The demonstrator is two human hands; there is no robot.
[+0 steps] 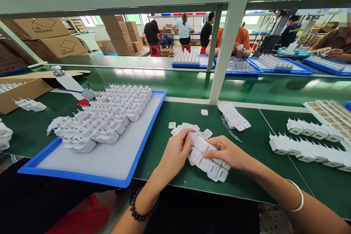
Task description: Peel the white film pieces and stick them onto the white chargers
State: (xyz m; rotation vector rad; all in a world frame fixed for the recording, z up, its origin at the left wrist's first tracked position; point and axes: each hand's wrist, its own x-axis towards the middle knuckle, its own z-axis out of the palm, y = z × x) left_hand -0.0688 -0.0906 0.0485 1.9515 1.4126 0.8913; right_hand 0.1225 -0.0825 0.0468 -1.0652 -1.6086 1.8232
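Note:
Both hands are at a sheet of white printed plastic covers [204,162], small rounded squares joined in rows with dark lettering. My left hand [175,150] pinches the sheet's upper left corner with thumb and forefinger. From the other side my right hand [229,150] grips the sheet, its thumb lying across the top. Behind my left hand lie loose white covers [208,132], partly hidden by the fingers. A separate single cover [204,112] rests farther back. Another stack of joined covers [234,116] sits beyond my right hand beside a crumpled clear film [230,129].
To the left, a blue-rimmed tray [134,157] bears rows of white plug chargers [109,117]. More chargers [307,148] line the green bench at right. A metal post [229,44] rises behind my hands. Co-workers [183,29] sit across the belt [137,75].

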